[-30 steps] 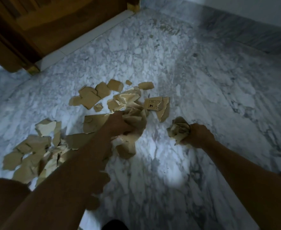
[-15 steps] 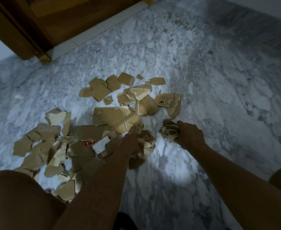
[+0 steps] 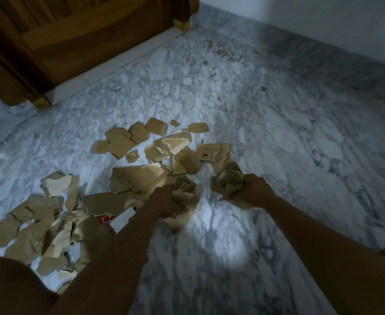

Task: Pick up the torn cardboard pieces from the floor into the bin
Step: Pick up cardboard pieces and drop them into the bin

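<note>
cardboard pieces [image 3: 118,189] trail near-left to far-right; left hand [image 3: 166,202] and right hand [image 3: 252,192] fingers clench crumpled wads.

Matt brown torn cardboard pieces [image 3: 121,144] with rough, pale ripped edges are lying on a polished grey-white marble floor [image 3: 278,144]; a varnished wooden door [image 3: 84,37] is gleaming.

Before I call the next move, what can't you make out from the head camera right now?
- The bin: not in the head view at all, so I cannot tell where it stands.
- Pieces under the left forearm: hidden by the arm.
- Print on the labelled piece: too small to read.
- Fingers of the left hand and right hand: buried in crumpled cardboard.
- Pile's near-left edge: covered by a knee.
</note>
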A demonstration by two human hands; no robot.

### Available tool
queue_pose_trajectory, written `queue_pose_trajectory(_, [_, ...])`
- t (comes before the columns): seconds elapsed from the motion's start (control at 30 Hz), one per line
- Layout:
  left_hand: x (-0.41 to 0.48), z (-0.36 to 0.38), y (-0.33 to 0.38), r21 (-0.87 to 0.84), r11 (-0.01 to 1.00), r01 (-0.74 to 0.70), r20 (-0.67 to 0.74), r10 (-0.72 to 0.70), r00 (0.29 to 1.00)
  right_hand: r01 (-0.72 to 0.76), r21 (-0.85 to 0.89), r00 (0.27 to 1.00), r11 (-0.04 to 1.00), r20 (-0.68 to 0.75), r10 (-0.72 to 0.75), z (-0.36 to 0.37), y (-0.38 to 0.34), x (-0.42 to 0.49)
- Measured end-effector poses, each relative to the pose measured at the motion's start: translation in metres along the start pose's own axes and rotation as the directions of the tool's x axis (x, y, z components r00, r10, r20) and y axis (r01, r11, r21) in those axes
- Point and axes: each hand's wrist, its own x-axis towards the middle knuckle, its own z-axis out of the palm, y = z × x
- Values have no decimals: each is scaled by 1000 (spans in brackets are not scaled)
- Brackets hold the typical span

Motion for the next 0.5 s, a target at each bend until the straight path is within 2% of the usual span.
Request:
queue_pose_trajectory(0.07, [7, -7, 8, -13, 1000, -25, -23, 25, 999, 17, 236, 999, 972, 38, -26, -16, -4, -3])
queue_pose_trajectory(0.13, [11, -13, 18, -39, 998, -50, -23, 49, 999, 19, 482, 994, 876, 81, -67, -28, -9, -7])
queue_pose_trajectory(0.17, [14, -15, 23, -64, 995, -70, -17, 69, 997, 17, 552, 991, 833, 99, -86, -31, -10, -9])
queue_pose_trajectory(0.33, [22, -14, 45, -249, 956, -155, -8, 158, 987, -46, 736, 978, 675, 172, -120, -22, -16, -16])
queue_pose_trajectory(0.5, [19, -10, 79, -498, 836, -231, 84, 312, 946, -111, 873, 956, 475, 224, -189, -10, -12, -35])
